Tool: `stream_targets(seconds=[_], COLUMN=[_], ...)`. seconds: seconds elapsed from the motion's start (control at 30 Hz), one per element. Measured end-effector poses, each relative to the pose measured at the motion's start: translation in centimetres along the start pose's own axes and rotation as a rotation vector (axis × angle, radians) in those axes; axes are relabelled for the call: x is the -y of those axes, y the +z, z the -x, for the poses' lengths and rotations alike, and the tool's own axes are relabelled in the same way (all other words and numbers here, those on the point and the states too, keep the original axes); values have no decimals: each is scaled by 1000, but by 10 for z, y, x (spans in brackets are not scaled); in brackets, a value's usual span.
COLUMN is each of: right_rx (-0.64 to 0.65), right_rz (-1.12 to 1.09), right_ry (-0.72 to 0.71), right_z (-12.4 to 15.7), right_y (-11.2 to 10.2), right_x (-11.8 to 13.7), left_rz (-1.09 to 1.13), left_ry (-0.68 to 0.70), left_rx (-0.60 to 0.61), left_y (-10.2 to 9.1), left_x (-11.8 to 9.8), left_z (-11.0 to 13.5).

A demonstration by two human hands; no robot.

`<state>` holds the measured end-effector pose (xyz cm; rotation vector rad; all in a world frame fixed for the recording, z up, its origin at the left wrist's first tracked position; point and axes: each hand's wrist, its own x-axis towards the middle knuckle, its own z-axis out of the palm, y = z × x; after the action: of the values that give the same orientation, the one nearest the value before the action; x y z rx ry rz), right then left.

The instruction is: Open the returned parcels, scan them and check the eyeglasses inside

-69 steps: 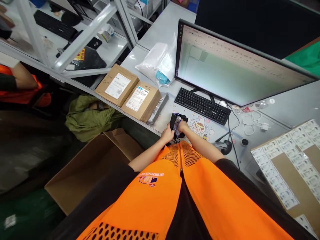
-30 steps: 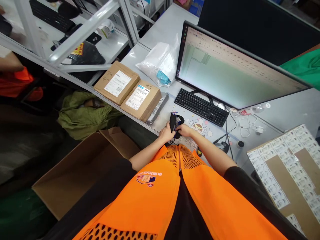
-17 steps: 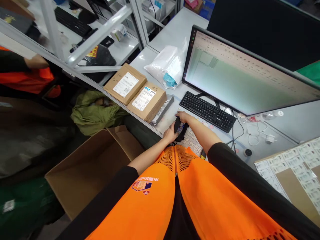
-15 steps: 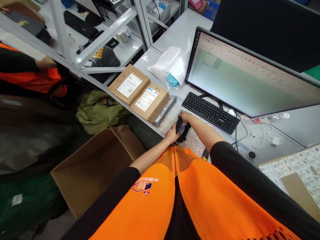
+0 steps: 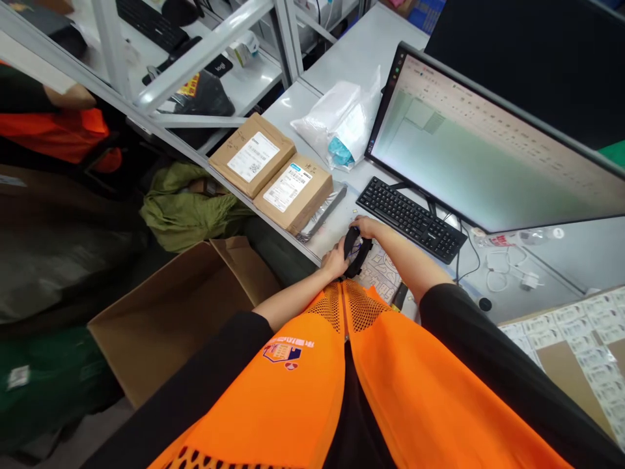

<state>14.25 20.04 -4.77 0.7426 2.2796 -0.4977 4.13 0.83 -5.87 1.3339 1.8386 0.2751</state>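
Observation:
A small black device (image 5: 352, 248) with a bit of blue on it sits at the front edge of the grey desk (image 5: 336, 65). My left hand (image 5: 334, 262) grips its near side. My right hand (image 5: 366, 227) rests on its far end, fingers curled over it. Both hands are just in front of the black keyboard (image 5: 409, 218), and my orange vest fills the bottom of the view. What the device is cannot be made out.
Two labelled cardboard parcels (image 5: 273, 170) and a silver pouch (image 5: 323, 210) lie left of my hands. A white plastic bag (image 5: 342, 120) sits behind them, a lit monitor (image 5: 488, 156) to the right. An open carton (image 5: 176, 312) stands on the floor. A co-worker's sleeve (image 5: 58, 124) shows far left.
My right hand has slid from the near side of the black device to its far end. My left hand has kept its grip. The view has shifted slightly.

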Motion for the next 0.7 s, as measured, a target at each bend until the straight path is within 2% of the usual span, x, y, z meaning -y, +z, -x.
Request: stream_targets(seconds=[0.13, 0.23, 0.3, 0.37, 0.43, 0.53, 0.6, 0.7], right_rx=[-3, -69, -114, -144, -133, -43, -111, -301], right_rz=[10, 25, 35, -3, -116, -307, -406, -503], right_ry=[122, 210, 263, 308, 294, 145, 141, 286], right_z=[4, 25, 46, 69, 89, 111, 120, 126], right_y=[-12, -21, -21, -12, 4, 31, 45, 58], right_x=[1, 1, 13, 39, 73, 107, 105, 74], left_rz=[-12, 1, 10, 25, 55, 136, 199, 250], left_ry=[-2, -44, -69, -81, -66, 14, 83, 151], left_rx=[26, 25, 11, 1, 11, 69, 93, 98], left_y=[0, 0, -1, -2, -3, -6, -7, -8], left_x=[-2, -3, -4, -3, 0, 11, 22, 33], left_z=[3, 4, 5, 5, 5, 5, 5, 4])
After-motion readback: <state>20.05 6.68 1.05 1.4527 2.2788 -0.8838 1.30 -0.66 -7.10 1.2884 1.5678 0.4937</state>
